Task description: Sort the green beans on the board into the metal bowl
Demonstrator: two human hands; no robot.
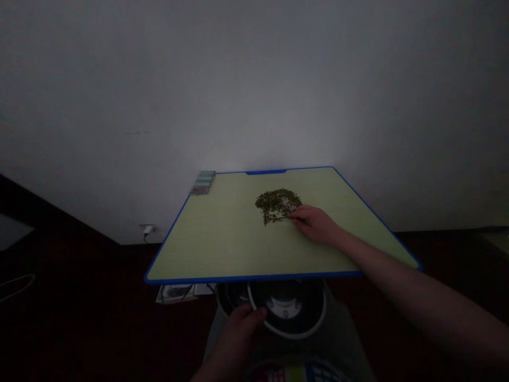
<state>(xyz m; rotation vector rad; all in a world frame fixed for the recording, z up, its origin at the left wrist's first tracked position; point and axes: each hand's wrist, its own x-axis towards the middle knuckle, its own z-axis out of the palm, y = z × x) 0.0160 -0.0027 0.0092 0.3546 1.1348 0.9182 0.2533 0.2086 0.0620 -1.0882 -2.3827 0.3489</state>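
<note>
Olive-brown pile (273,200) at ten o'clock from the right hand (316,223), the nearer one — pinching a thin tool (283,217), long axis nine-to-three — left hand (241,327) gripping a bowl (294,336).

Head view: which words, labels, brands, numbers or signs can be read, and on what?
None can be read.
Pixelated patch on the table, far left: unreadable.
Pale patch inside the bowl: too blurred to tell whether it is print.
Flat item below the table: too dark to read.
Coloured panels at the bottom edge: no legible characters.
</note>
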